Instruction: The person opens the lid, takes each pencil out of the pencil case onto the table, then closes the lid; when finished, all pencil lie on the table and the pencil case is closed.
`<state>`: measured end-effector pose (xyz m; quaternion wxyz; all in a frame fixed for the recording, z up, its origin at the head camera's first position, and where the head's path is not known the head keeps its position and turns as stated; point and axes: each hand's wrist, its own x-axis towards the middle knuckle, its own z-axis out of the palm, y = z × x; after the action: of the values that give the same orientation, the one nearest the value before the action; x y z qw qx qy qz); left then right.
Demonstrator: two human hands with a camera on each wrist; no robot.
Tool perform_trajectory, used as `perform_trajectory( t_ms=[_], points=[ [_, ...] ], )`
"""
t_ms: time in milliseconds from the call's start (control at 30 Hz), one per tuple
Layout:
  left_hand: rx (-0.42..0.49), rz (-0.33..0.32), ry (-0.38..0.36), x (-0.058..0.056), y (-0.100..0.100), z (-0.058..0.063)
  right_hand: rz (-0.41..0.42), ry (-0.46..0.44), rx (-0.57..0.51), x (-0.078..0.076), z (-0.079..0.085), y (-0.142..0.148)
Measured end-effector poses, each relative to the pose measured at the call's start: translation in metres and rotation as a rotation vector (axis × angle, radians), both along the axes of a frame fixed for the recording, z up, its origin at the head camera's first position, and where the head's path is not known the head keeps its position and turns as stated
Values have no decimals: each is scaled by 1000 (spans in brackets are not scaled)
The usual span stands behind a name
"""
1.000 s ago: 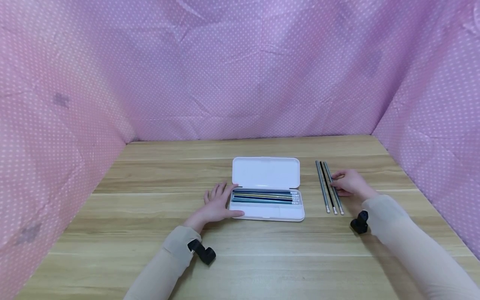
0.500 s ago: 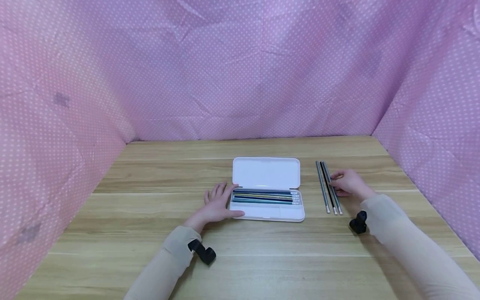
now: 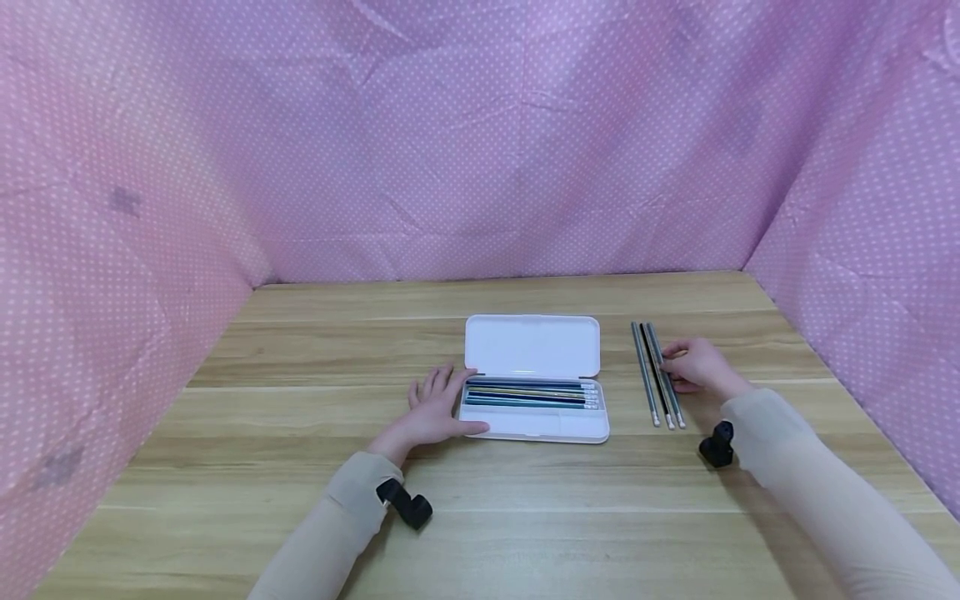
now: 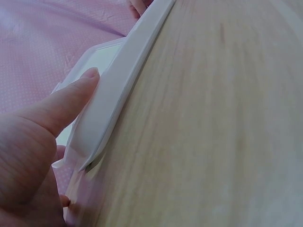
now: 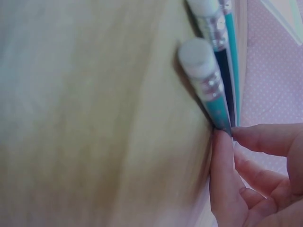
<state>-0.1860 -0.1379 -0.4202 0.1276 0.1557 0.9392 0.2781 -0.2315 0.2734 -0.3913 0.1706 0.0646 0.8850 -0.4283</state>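
Three pencils (image 5: 223, 66) on the wooden table (image 3: 187, 500), just right of the open white case (image 3: 517, 425). With the right hand (image 3: 699, 367), pinches the outermost teal pencil (image 5: 217, 111) between thumb and finger, the other two close beside. With the left hand (image 3: 431, 415), well apart, fingers spread, touches the case's left end, thumb at its front edge. Inside the case, a row of pencils (image 3: 525, 395), eraser ends rightward.

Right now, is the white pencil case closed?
No, the lid of the white case lies folded back, with pencils showing inside.
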Motion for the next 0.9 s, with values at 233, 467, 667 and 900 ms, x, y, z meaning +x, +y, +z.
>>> perform_trajectory(
  t_ms=[233, 467, 667, 900],
  points=[
    [-8, -3, -1, 0, 0, 0, 6, -1, -78, -1, 5, 2],
    [-1, 0, 1, 1, 0, 1, 64, 61, 11, -3, 19, 0],
    [2, 2, 1, 0, 0, 0, 82, 72, 30, 0, 31, -14],
    [0, 6, -2, 1, 0, 0, 129, 126, 12, 6, 41, -36]
  ],
)
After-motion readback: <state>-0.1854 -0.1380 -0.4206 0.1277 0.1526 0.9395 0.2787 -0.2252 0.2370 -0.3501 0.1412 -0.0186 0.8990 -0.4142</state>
